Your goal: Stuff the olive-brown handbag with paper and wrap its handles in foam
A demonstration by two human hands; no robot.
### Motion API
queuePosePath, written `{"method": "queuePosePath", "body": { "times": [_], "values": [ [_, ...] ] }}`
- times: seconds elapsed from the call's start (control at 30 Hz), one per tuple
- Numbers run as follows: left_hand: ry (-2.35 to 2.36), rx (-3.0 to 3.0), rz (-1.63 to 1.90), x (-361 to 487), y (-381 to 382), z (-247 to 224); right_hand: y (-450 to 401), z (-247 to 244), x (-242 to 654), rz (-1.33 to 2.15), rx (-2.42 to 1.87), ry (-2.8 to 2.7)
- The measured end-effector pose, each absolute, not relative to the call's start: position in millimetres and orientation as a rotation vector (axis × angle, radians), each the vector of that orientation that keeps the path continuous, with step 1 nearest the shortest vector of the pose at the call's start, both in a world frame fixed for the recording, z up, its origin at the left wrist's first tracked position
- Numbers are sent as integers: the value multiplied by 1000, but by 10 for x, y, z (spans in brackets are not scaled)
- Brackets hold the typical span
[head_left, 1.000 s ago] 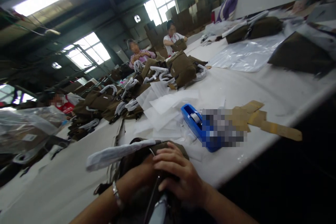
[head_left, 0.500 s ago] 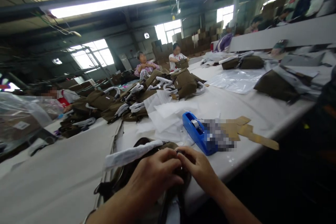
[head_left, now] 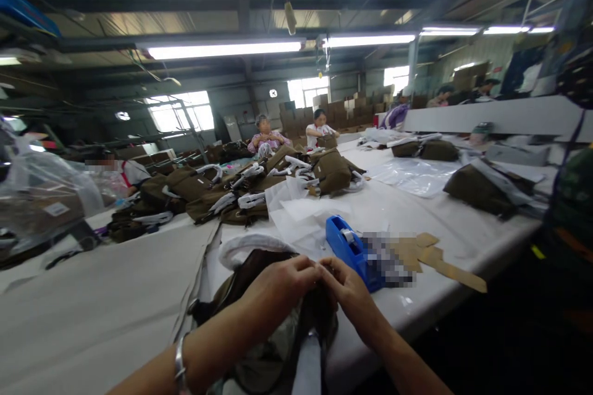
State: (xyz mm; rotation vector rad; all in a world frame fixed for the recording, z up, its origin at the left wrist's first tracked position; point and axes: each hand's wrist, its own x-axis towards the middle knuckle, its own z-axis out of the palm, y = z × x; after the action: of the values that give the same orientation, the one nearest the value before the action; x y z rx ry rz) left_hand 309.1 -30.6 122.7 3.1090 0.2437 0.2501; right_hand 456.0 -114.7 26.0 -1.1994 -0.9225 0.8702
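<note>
Left hand (head_left: pixel 290 278) and right hand (head_left: pixel 349 293) meet at the fingertips, both pinched on the upper rim of an olive-brown fabric bag (head_left: pixel 264 352); exact bit between the fingers hidden. Underneath, a broad pale-covered worktable (head_left: pixel 106 296); held bag at its near edge, directly before the person. Farther back, a heap of olive-brown fabric bags (head_left: pixel 331 173), handles wrapped in white. Right of the heap, a flat clear plastic sheet (head_left: pixel 412 178). Between heap and held bag, overlapping thin white sheets (head_left: pixel 296 203). Near the right hand, a blue plastic tape dispenser (head_left: pixel 340 237); farther right, flat tan strips (head_left: pixel 458 276). Left wrist, a silver-coloured bracelet (head_left: pixel 180 361)
</note>
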Motion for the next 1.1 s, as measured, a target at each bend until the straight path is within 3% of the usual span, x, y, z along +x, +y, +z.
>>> {"method": "queuePosePath", "body": {
  "times": [0.3,0.47,0.73,0.93,1.1],
  "values": [
    [-176,3582,307,2832,-317,1318,-1072,246,4630,846,-1146,-825],
    [102,3496,216,2296,-184,1276,-1075,222,4819,778,-1229,-754],
    [764,3254,621,1103,-72,1270,-1062,108,5258,679,-1311,-632],
    [902,2931,688,986,14,1027,-1036,163,5110,797,-1191,-590],
    [903,2725,869,993,-14,951,-1406,31,5023,574,-1264,-665]
  ]
}}
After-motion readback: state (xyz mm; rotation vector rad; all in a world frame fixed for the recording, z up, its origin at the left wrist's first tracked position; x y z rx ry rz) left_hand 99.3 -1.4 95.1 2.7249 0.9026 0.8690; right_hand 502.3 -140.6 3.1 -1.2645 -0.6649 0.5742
